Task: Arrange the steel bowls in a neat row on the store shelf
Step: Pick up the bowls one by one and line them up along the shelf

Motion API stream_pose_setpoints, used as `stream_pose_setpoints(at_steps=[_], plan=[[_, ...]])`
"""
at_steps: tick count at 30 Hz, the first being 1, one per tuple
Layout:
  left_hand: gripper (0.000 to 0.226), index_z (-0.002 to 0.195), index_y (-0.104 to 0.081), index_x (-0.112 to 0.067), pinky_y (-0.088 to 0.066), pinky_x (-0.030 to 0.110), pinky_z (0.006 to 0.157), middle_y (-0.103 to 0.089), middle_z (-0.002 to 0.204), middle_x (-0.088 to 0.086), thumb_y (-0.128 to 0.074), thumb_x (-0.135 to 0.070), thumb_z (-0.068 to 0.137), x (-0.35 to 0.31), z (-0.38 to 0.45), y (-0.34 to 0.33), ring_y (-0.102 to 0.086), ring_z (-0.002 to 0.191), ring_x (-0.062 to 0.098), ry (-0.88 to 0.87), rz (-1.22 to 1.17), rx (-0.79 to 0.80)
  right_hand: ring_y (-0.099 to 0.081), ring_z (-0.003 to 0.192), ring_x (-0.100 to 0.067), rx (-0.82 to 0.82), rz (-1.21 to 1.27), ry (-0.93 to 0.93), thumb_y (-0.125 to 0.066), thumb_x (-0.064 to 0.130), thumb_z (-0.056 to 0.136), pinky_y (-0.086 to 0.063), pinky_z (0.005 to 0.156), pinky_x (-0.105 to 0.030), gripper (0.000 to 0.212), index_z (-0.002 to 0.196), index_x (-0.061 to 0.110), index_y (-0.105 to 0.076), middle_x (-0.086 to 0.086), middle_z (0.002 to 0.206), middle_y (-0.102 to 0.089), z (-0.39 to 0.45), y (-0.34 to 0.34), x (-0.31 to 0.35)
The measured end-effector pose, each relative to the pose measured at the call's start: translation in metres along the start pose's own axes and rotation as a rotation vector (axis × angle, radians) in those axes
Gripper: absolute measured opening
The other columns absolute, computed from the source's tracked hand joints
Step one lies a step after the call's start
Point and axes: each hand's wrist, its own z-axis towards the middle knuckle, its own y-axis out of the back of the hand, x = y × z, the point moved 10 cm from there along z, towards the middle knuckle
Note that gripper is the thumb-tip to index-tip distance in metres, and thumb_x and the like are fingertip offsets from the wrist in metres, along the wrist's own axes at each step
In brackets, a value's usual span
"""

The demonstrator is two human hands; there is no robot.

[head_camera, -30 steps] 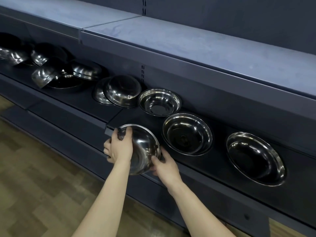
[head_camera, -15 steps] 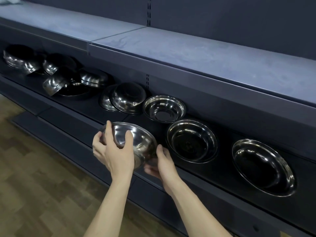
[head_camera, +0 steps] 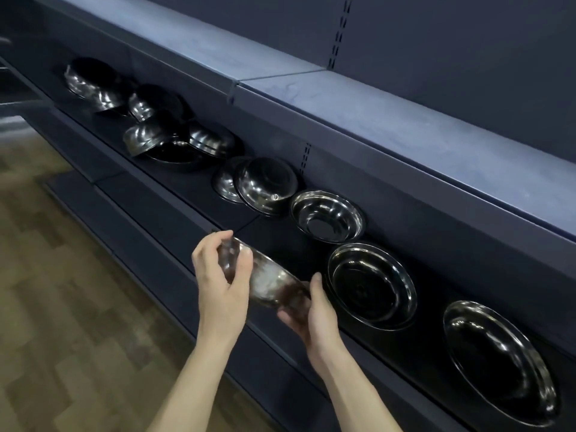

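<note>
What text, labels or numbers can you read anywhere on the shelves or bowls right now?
None. No readable text shows on the shelf edge, on the held bowl or on the bowls lying on the shelf.
The upside-down bowl carries a small bright mark near its rim, too small to read.

Head cam – looks down-fwd, close on shelf (head_camera: pixel 280 238) – single view.

surface: dark store shelf (head_camera: pixel 280 241) under a blue upper shelf (head_camera: pixel 389 120) | right part: three steel bowls upright, apart – small bowl (head_camera: pixel 327 216), medium bowl (head_camera: pixel 372 285), large bowl (head_camera: pixel 501 360) | middle: two upturned bowls (head_camera: pixel 265 185) overlapping | far left: jumbled bowls (head_camera: pixel 162 126), tilted, touching | below: wooden floor (head_camera: pixel 62 275)
</note>
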Motion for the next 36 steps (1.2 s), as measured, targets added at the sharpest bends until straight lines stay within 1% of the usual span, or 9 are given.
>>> stream_pose_setpoints(at_steps=[3, 5, 10, 13, 16, 20, 25, 28, 36], plan=[[0.026, 0.106, -0.043, -0.047, -0.040, 0.014, 0.090, -0.044, 0.125, -0.002, -0.051, -0.058, 0.085, 0.011, 0.000, 0.022, -0.050, 0.105, -0.003, 0.069, -0.129, -0.082, -0.075, 0.085, -0.016, 0.030, -0.033, 0.068, -0.060, 0.046, 0.099, -0.062, 0.090, -0.045, 0.040, 0.122, 0.013, -0.063, -0.007, 0.102, -0.077, -0.004, -0.006, 0.013], [0.022, 0.104, -0.044, -0.045, -0.047, 0.033, 0.096, -0.051, 0.122, 0.002, -0.056, -0.053, 0.087, 0.021, 0.004, 0.032, -0.054, 0.108, 0.008, 0.117, -0.174, -0.093, -0.074, 0.085, -0.017, 0.057, -0.071, 0.122, -0.064, 0.026, 0.099, -0.064, 0.084, -0.040, 0.029, 0.126, 0.015, -0.061, -0.010, 0.111, -0.074, -0.007, -0.010, 0.024], [0.060, 0.137, -0.041, -0.039, -0.040, 0.038, 0.110, -0.051, 0.129, -0.013, -0.059, -0.005, 0.091, 0.039, 0.014, 0.033, -0.049, 0.127, 0.005, 0.191, -0.167, 0.036, -0.075, 0.102, -0.012, 0.038, -0.081, 0.288, -0.061, -0.004, 0.094, -0.064, 0.081, -0.031, 0.067, 0.150, 0.027, -0.041, 0.003, 0.126, -0.072, -0.015, -0.003, 0.052], [0.080, 0.146, -0.033, -0.044, -0.040, 0.040, 0.111, -0.043, 0.131, -0.025, -0.054, 0.007, 0.088, 0.046, 0.015, 0.023, -0.045, 0.130, 0.000, 0.219, -0.118, 0.139, -0.072, 0.111, -0.020, 0.011, -0.135, 0.333, -0.066, 0.000, 0.091, -0.060, 0.096, -0.039, 0.063, 0.145, 0.028, -0.052, 0.000, 0.119, -0.075, -0.021, 0.005, 0.058], [0.085, 0.145, -0.034, -0.046, -0.040, 0.042, 0.111, -0.039, 0.130, -0.035, -0.053, 0.011, 0.086, 0.045, 0.015, 0.016, -0.045, 0.130, -0.001, 0.192, -0.077, 0.192, -0.075, 0.102, -0.015, 0.019, -0.201, 0.309, -0.068, 0.018, 0.096, -0.063, 0.086, -0.037, 0.044, 0.135, 0.036, -0.059, 0.004, 0.120, -0.074, -0.028, 0.008, 0.058], [0.070, 0.148, -0.035, -0.039, -0.040, 0.038, 0.110, -0.050, 0.137, -0.016, -0.060, -0.003, 0.093, 0.036, 0.016, -0.006, -0.049, 0.130, 0.004, 0.175, -0.136, 0.287, -0.073, 0.085, -0.021, -0.083, -0.193, 0.260, -0.063, 0.018, 0.098, -0.063, 0.064, -0.033, 0.037, 0.133, 0.032, -0.060, -0.007, 0.112, -0.074, -0.034, 0.039, 0.057], [0.031, 0.129, -0.053, -0.047, -0.042, 0.035, 0.108, -0.065, 0.121, -0.018, -0.050, -0.034, 0.101, 0.025, 0.005, -0.053, -0.058, 0.117, 0.002, 0.166, -0.056, 0.446, -0.073, 0.077, -0.021, -0.284, 0.011, 0.293, -0.059, 0.008, 0.097, -0.061, 0.064, -0.032, 0.036, 0.131, 0.020, -0.062, -0.012, 0.107, -0.076, -0.060, 0.111, 0.066], [0.023, 0.117, -0.061, -0.045, -0.045, 0.035, 0.105, -0.068, 0.117, -0.017, -0.049, -0.033, 0.101, 0.017, -0.008, -0.079, -0.060, 0.114, 0.000, 0.138, -0.006, 0.522, -0.075, 0.078, -0.019, -0.352, 0.110, 0.350, -0.060, 0.011, 0.098, -0.059, 0.061, -0.027, 0.025, 0.121, 0.020, -0.065, -0.012, 0.105, -0.077, -0.083, 0.156, 0.078], [0.025, 0.119, -0.065, -0.033, -0.042, 0.014, 0.086, -0.068, 0.115, -0.017, -0.056, -0.022, 0.098, -0.026, -0.060, -0.152, -0.059, 0.110, -0.003, 0.040, 0.088, 0.690, -0.079, 0.086, -0.020, -0.748, 0.396, 0.456, -0.066, 0.013, 0.097, -0.064, 0.072, -0.033, 0.042, 0.137, 0.015, -0.055, -0.007, 0.128, -0.067, -0.152, 0.297, 0.066]])
